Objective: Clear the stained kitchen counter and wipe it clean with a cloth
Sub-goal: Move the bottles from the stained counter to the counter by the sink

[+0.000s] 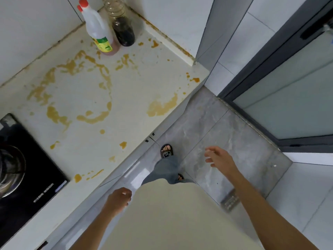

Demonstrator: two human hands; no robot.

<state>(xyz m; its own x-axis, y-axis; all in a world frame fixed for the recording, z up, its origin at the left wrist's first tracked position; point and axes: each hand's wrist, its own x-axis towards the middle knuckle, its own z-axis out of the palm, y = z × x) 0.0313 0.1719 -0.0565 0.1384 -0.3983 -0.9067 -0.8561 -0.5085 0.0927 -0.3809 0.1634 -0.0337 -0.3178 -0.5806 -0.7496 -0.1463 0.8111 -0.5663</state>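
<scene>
Quick count of what's here: two bottles standing at the back corner of the cream-white stained counter, touching each other. One is a white plastic bottle with a red cap and a green-yellow label, the other a clear plastic bottle with dark liquid in its lower part. One black glass hob at the left edge, with one burner showing on it. Orange-brown stain patches: too many to count, a dozen-plus blobs and smears. Two bare hands, the left hand and the right hand, both empty. One black slipper clearly on the grey floor; the second is mostly hidden.
</scene>
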